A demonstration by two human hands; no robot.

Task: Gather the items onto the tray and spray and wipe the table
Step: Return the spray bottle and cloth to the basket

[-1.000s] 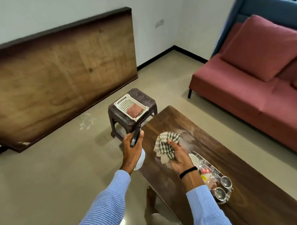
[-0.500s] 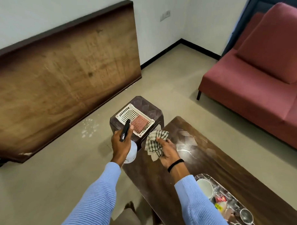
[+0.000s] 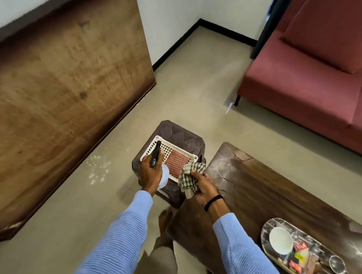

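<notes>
left hand point(image 3: 151, 174) is wrapped round the spray bottle point(image 3: 155, 156), nozzle pointing away from the body, held over the white basket point(image 3: 192, 156) on the stool point(image 3: 184, 135) directly ahead of it; aimed at nothing, so my read is stow, not spray

right hand point(image 3: 205, 184) pinches the bunched checked cloth point(image 3: 190, 178); cloth hangs off the fingers at the table point(image 3: 266, 185) corner, just beside the basket edge, not pressed flat, so no wiping stroke here

a reddish pad point(image 3: 177, 163) lies in the basket between the two hands, slightly ahead; the part under the left hand looks free

tray point(image 3: 268, 226) sits on the table behind and to the right of the right hand, well apart, down by the right sleeve; bowl point(image 3: 280, 239), packets point(image 3: 300, 247) and small steel cups point(image 3: 336, 264) are all on it, so gathering looks done

tabletop just right of the right hand shows pale streaks; probably spray film, can't tell if dry

judgement: near the end, with both tools held over what looks like their home

next: bottle upright into the free part, cloth next to the pad

risk: shallow basket, tall bottle, could tip
</notes>
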